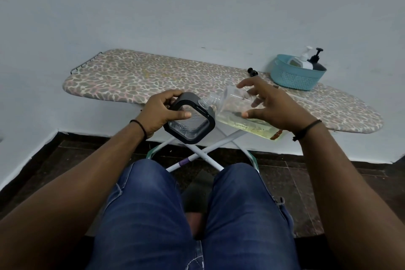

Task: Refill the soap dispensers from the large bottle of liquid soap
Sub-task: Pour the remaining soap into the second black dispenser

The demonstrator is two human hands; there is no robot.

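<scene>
Sitting in front of an ironing board (135, 76), knees in blue jeans (142, 215) below the frame centre. My left hand (161, 112) grips a square container with a black rim (189, 120), thumb across its near edge and fingers curled over the far edge; it is held in the air just in front of the board's near edge, tilted toward me. Clear patterned body visible through the rim opening.

My right hand (272, 105) holds the large clear bottle (236, 112), fingers spread and curved over its upper side, thumb on its near side. Bottle lies close to horizontal, uncapped neck pointing left and touching the black rim of the container. Yellowish liquid soap (252, 125) pooled along the bottle's lower side, toward its base at right. Cannot tell whether any liquid is passing the neck.

Dark bead bracelet on the left wrist, dark cord on the right wrist.

Further out: leopard-print cover on the board, white crossed legs (197, 153) beneath. A small black pump top (252, 71) lies on the board behind my right hand. At the board's right end, a teal basket (293, 79) holding a white pump dispenser (303, 59) and a black pump dispenser (316, 61), both leaning. Pale wall behind, dark tiled floor below.
</scene>
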